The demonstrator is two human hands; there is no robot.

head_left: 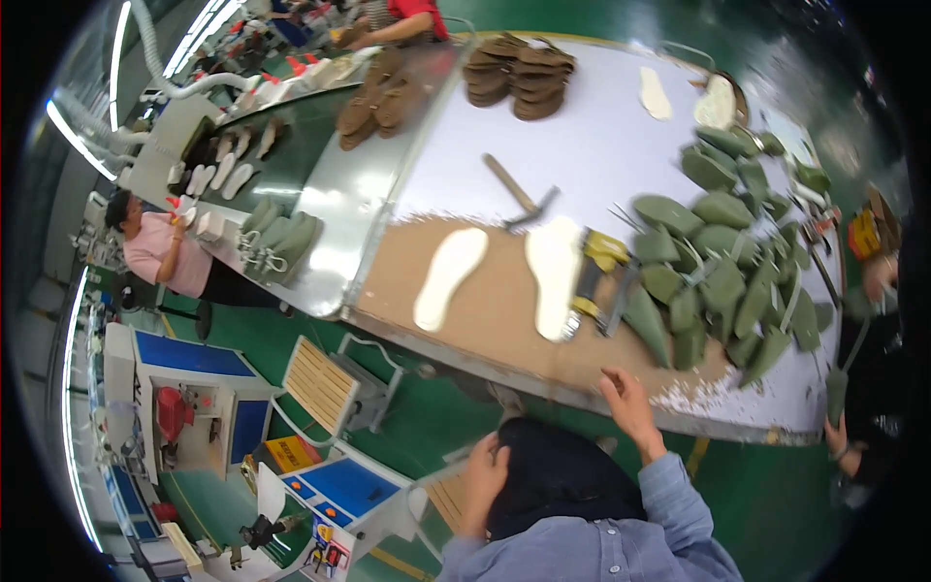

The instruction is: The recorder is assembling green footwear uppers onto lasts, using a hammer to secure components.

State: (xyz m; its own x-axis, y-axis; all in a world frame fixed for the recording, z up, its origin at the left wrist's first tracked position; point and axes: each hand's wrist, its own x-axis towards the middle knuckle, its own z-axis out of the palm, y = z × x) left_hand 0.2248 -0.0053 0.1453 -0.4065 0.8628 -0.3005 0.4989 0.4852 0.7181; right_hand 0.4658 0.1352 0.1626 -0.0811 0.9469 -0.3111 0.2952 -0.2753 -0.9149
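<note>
My right hand (pixel 628 403) is at the table's near edge, thumb and fingers apart, with nothing seen in it. My left hand (pixel 483 477) rests low beside my lap, loosely bent and holding nothing that I can see. On the brown board (pixel 485 330) before me lie two white insole-shaped pieces, a left one (pixel 452 277) and a right one (pixel 555 276). Against the right piece lies a yellow and black hand tool (pixel 603 254), with a dark metal tool (pixel 619 296) beside it. Beyond them is a hammer (pixel 511 186) with a wooden handle.
Many green shoe uppers (pixel 718 252) are heaped on the table's right. Brown shoe parts (pixel 519 76) stand stacked at the far side, near more white insoles (pixel 655 93). Another person's hand (pixel 842 436) shows at right. A person in pink (pixel 165 254) sits at left. A slatted chair (pixel 320 388) stands left.
</note>
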